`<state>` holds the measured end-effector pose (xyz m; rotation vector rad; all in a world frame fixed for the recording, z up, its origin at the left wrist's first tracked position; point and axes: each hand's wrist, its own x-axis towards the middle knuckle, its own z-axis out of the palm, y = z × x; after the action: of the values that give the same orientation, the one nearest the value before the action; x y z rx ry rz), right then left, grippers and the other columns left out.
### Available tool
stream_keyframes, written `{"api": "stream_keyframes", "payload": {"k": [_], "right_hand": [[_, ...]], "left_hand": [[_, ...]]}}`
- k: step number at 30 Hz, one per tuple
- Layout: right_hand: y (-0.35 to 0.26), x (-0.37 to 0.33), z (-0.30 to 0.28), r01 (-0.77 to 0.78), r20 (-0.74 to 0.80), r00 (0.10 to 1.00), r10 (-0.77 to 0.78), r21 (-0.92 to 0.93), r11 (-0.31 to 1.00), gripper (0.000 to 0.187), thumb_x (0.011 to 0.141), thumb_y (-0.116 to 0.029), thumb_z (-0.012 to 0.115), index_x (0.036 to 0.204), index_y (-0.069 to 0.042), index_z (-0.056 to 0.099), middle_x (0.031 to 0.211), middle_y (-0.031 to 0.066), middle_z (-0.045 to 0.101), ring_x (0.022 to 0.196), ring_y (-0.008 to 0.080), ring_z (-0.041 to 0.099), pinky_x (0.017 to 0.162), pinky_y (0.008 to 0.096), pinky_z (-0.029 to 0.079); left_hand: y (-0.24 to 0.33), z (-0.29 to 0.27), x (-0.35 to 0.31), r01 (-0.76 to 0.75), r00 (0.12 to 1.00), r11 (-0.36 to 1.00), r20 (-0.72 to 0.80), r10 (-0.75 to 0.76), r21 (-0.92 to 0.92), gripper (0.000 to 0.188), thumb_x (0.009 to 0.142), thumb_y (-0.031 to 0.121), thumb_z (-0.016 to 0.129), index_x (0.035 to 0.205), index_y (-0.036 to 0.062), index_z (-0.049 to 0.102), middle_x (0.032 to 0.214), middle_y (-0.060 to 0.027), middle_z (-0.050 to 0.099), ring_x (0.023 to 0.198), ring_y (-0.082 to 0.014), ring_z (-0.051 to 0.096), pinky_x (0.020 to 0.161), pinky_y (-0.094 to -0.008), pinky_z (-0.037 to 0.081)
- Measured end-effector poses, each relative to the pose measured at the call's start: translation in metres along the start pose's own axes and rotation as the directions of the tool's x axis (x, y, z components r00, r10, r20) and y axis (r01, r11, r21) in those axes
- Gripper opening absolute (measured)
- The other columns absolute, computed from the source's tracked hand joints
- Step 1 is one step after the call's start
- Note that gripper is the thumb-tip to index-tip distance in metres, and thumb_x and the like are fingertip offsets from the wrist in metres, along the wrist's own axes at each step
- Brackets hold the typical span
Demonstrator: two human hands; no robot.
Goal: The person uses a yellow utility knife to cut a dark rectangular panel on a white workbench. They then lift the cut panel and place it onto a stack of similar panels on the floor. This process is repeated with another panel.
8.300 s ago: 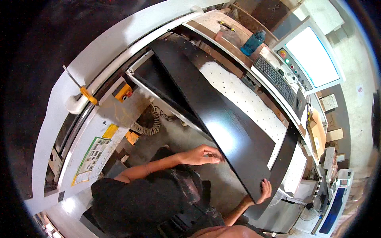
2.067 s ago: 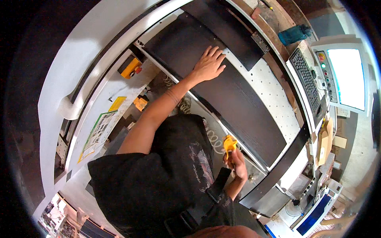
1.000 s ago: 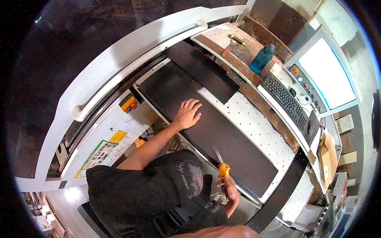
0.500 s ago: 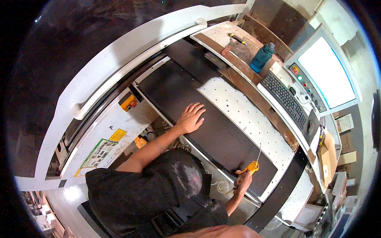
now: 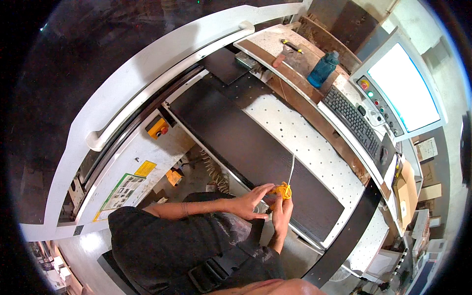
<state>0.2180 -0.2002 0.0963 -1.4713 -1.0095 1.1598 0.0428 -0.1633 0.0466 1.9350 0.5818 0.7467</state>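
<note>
A yellow air blow gun [image 5: 282, 191] with a long thin nozzle is in my right hand [image 5: 281, 211], whose fingers wrap round it. The nozzle slants up and away over the dark board [image 5: 255, 142]. My left hand [image 5: 250, 203] is beside the gun, fingers stretched towards its back and thumb apart. Whether its fingertips touch the gun I cannot make out. Both hands are at the board's near edge. The board lies flat on a white perforated machine bed [image 5: 290, 129].
A white rail [image 5: 172, 86] curves along the left. At the far right are a blue bottle [image 5: 323, 70], a keyboard [image 5: 351, 115] and a lit monitor [image 5: 404, 88]. A yellow box with a red button [image 5: 158, 129] sits on the left panel. A coiled hose [image 5: 212, 169] hangs below the board.
My left hand has lifted off the board and come back to the gun. My right hand has brought the gun leftward and nearer the other hand.
</note>
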Motion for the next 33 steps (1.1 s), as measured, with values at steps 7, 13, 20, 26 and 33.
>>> {"api": "stream_keyframes", "payload": {"k": [7, 13, 20, 26, 33], "right_hand": [[-0.017, 0.016, 0.039, 0.117, 0.103, 0.985, -0.139, 0.188, 0.975, 0.054, 0.112, -0.012, 0.059, 0.161, -0.004, 0.040, 0.152, 0.0113, 0.053, 0.140, 0.0228, 0.053, 0.116, 0.0380, 0.046], [0.000, 0.053, -0.005, 0.072, 0.416, 0.909, -0.025, -0.098, 0.993, 0.040, 0.108, -0.007, 0.060, 0.148, 0.001, 0.058, 0.137, 0.0108, 0.067, 0.129, 0.0204, 0.062, 0.112, 0.0359, 0.046], [0.077, 0.105, -0.057, 0.277, -0.178, 0.818, -0.547, -0.712, 0.646, 0.026, 0.095, 0.000, 0.064, 0.119, -0.005, 0.073, 0.120, 0.0134, 0.072, 0.117, 0.0336, 0.063, 0.107, 0.0448, 0.048], [0.075, 0.103, -0.059, 0.332, -0.135, 0.784, -0.606, -0.734, 0.593, 0.019, 0.095, 0.001, 0.063, 0.110, -0.004, 0.073, 0.116, 0.0132, 0.072, 0.114, 0.0343, 0.063, 0.103, 0.0443, 0.049], [0.074, 0.104, -0.053, 0.348, -0.103, 0.782, -0.615, -0.746, 0.567, 0.019, 0.093, 0.002, 0.065, 0.109, -0.005, 0.074, 0.118, 0.0122, 0.073, 0.115, 0.0342, 0.063, 0.103, 0.0443, 0.049]], "left_hand": [[-0.004, -0.012, 0.010, 0.125, 0.964, 0.990, -0.241, -0.108, 0.060, 0.084, 0.103, 0.017, 0.065, 0.169, 0.0036, 0.017, 0.170, -0.0309, 0.022, 0.155, -0.0482, 0.032, 0.125, -0.0501, 0.036], [0.003, -0.059, 0.012, 0.330, 0.911, 0.942, -0.239, -0.335, -0.062, 0.042, 0.111, 0.030, 0.053, 0.141, 0.0036, 0.063, 0.121, -0.0232, 0.074, 0.112, -0.0420, 0.072, 0.095, -0.0468, 0.056], [0.018, -0.102, 0.000, 0.376, 0.847, 0.797, 0.174, -0.502, 0.472, 0.073, 0.107, 0.068, 0.040, 0.102, 0.0072, 0.080, 0.089, -0.0240, 0.075, 0.091, -0.0463, 0.072, 0.080, -0.0542, 0.057], [0.015, -0.087, -0.006, 0.107, 0.798, 0.867, 0.478, -0.367, 0.486, 0.089, 0.103, 0.079, 0.033, 0.088, 0.0072, 0.083, 0.079, -0.0218, 0.074, 0.077, -0.0465, 0.070, 0.071, -0.0544, 0.054], [0.014, -0.076, -0.007, 0.115, 0.789, 0.884, 0.499, -0.359, 0.454, 0.092, 0.100, 0.082, 0.037, 0.083, 0.0048, 0.083, 0.068, -0.0242, 0.069, 0.070, -0.0463, 0.069, 0.069, -0.0529, 0.055]]}}
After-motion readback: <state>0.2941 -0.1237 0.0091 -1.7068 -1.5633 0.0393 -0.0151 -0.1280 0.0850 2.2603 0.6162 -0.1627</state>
